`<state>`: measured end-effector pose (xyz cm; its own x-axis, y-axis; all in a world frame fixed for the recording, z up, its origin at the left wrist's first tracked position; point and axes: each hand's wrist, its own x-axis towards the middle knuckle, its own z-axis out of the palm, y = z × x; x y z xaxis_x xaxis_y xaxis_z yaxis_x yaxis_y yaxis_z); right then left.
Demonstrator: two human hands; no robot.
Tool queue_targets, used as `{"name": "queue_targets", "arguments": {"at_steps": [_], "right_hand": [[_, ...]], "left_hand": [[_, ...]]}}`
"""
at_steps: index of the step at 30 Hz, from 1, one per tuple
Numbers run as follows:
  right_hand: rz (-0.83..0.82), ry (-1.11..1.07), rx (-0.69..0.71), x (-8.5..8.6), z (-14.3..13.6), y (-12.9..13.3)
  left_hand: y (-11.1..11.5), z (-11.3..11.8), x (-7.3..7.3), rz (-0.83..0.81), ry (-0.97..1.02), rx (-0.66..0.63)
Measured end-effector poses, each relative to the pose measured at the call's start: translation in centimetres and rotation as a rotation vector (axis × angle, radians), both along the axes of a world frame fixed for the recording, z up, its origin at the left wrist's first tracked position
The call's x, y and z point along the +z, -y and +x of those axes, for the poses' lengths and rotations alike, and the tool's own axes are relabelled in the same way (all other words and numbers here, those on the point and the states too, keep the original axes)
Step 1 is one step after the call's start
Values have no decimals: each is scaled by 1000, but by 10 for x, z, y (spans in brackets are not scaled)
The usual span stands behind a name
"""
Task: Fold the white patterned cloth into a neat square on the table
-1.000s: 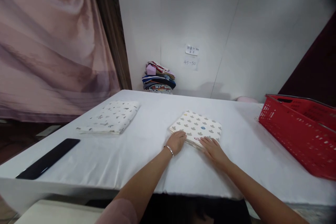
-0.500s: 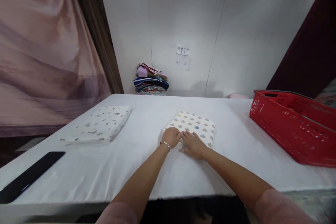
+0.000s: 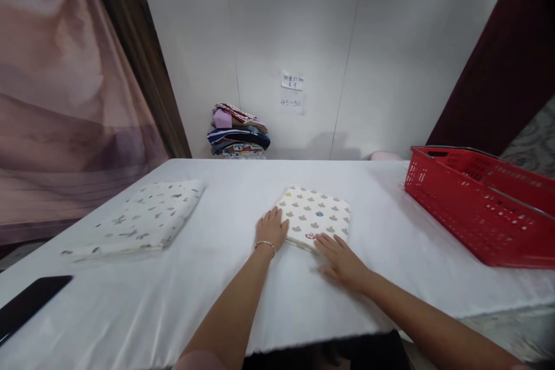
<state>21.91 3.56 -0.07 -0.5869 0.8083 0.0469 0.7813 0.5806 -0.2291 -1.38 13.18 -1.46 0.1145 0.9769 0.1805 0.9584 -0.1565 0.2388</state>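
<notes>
Well, on my feed the folded patterned cloth (image 3: pixel 315 212) lies flat on the white-covered table (image 3: pixel 234 196), midway between the far-left printed cloth (image 3: pixel 151 214) and the red basket (image 3: pixel 472 214) at right. I have the left hand (image 3: pixel 272 229) open along its left edge, touching it, and the right hand (image 3: pixel 341 260) open too, fingertips on the near edge beside a red outline. I see neither hand gripping.

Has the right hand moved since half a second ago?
Yes, the right hand has moved rightward and lower in view, judged against the "45-50" wall sign.
</notes>
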Motion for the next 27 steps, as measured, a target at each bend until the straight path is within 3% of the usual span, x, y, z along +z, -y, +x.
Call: {"name": "queue_targets", "arguments": {"at_steps": [3,7,10,13,16,20,23,27], "right_hand": [[-21,-20,-73,12,3,-15],[29,-13,-247,23,8,-73],[25,22,-458,11,20,-113],[16,25,-537,-9,33,-131],[34,8,-521,-19,38,-135],[30,-34,-528,-16,35,-131],[23,-125,-650,-16,32,-118],[-23,-289,-820,-34,34,-84]], "left_hand": [[-1,0,1,15,29,-11],[-2,-1,1,-2,64,-19],[-2,-2,0,-10,70,-29],[-3,-3,-2,-8,69,-31],[-4,-3,-2,-10,68,-26],[-3,-2,1,-24,65,-19],[-2,-1,3,-44,70,-14],[-4,-1,5,-53,64,-2]]}}
